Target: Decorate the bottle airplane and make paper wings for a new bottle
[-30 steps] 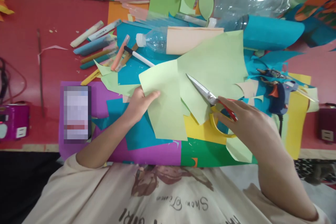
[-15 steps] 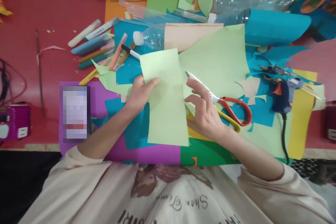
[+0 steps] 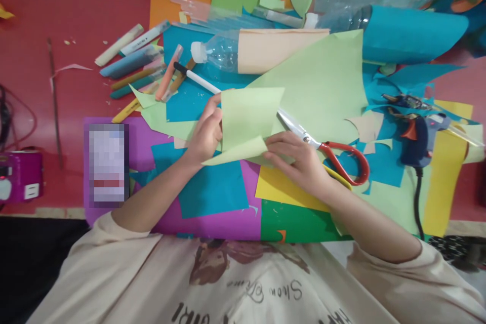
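Note:
A light green paper piece [image 3: 248, 116] is held up in front of me, its lower part curled upward into a fold. My left hand [image 3: 207, 134] is closed on its left edge, fingers partly behind the sheet. At the lower right corner, my right hand [image 3: 301, 162] has its fingers on the curled edge; the thumb is hard to make out. Scissors [image 3: 313, 139] with red and yellow handles lie just past my right hand, blades slightly open, on a larger light green sheet [image 3: 322, 81].
Beyond lie a clear bottle wrapped in peach paper [image 3: 281, 50] and a blue-wrapped bottle [image 3: 413, 33]. Markers [image 3: 129, 63] are grouped at left, near a phone [image 3: 108, 164]. A glue gun [image 3: 423, 136] with a cord rests at right. Blue paper [image 3: 212, 190] and yellow paper [image 3: 290, 187] lie beneath my hands.
The paper piece went from hanging long and flat to curled, its lower end brought up. My right hand has moved from beside its right edge onto the curled corner.

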`<state>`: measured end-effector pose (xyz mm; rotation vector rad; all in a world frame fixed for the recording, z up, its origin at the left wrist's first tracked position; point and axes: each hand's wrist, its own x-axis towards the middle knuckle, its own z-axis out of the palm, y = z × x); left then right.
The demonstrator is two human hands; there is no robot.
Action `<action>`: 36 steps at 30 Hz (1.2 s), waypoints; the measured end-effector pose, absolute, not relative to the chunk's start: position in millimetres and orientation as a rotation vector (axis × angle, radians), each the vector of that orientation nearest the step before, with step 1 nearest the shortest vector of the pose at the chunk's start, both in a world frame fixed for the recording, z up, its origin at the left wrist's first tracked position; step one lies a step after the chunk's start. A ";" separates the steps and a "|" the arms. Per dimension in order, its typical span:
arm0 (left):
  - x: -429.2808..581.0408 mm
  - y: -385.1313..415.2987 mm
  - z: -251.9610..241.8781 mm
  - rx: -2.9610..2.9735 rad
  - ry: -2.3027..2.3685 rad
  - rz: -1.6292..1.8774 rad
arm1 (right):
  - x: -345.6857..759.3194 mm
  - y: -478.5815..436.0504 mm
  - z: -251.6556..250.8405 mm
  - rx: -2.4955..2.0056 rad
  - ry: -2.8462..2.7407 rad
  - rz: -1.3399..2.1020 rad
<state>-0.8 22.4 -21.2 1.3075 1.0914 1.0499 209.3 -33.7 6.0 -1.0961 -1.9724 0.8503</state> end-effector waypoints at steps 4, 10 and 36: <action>0.2 15.0 -13.1 1.173 0.933 1.005 | 211.5 -28.2 10.0 -1.276 -1.726 1.123; 0.5 12.9 -16.1 1.218 0.916 1.064 | 213.2 -24.6 15.6 -1.330 -1.596 1.284; 6.3 -4.6 -1.9 1.316 1.032 0.869 | 210.3 -23.7 15.7 -1.389 -1.272 1.285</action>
